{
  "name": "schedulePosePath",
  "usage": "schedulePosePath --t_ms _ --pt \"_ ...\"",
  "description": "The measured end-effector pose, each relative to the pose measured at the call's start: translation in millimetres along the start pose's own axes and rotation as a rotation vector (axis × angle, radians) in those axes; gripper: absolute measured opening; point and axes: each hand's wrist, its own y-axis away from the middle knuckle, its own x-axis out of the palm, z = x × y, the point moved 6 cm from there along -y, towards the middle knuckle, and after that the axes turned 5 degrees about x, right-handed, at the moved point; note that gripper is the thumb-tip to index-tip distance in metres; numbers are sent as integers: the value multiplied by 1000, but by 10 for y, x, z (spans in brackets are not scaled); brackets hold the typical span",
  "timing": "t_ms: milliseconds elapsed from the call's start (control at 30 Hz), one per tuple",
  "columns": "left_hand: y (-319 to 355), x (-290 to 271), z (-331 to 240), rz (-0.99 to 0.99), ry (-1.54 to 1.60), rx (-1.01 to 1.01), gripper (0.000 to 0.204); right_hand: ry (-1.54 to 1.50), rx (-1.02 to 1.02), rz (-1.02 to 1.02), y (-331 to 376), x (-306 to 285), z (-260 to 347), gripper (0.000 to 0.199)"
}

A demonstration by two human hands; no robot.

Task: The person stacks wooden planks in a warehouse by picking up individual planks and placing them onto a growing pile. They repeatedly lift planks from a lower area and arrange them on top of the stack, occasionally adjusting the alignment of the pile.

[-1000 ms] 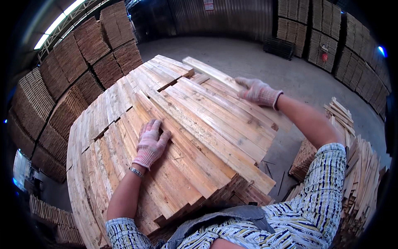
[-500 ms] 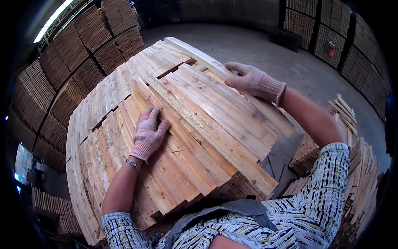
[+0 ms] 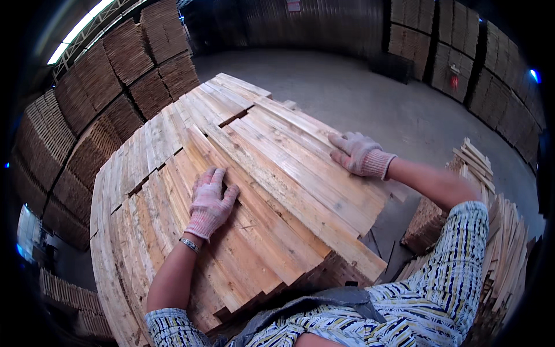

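Observation:
A wide stack of pale sawn boards (image 3: 272, 179) lies in front of me, its top layer made of long planks side by side. My left hand (image 3: 210, 202), in a whitish-pink knit glove, rests flat on the planks left of the middle, fingers spread. At the stack's right edge, my right hand (image 3: 361, 155), gloved alike, lies over the outermost plank (image 3: 300, 120) with its fingers stretched out toward the left. A slightly raised plank (image 3: 300, 211) runs between the two hands toward my front. Narrow gaps show between some plank ends.
Tall stacks of lumber (image 3: 95, 69) line the left side, and more lumber stacks (image 3: 454, 69) stand at the back right. A pile of loose wood strips (image 3: 500, 243) sits beside my right arm. Grey concrete floor (image 3: 347, 87) stretches beyond the boards.
The plank under my right hand, tilted up along the right edge before, now lies level with the top layer. My right hand has come down and slightly nearer; my left hand stays in place.

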Motion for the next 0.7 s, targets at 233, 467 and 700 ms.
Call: schedulePosePath --t_ms 233,467,700 --pt "18 1 56 -61 33 14 59 -196 56 -7 46 -134 -30 55" --pt "-16 153 129 -69 73 65 54 -185 -86 17 -11 -62 -154 56" --pt "-30 126 174 -28 88 56 54 -322 31 1 -161 -113 -201 67"
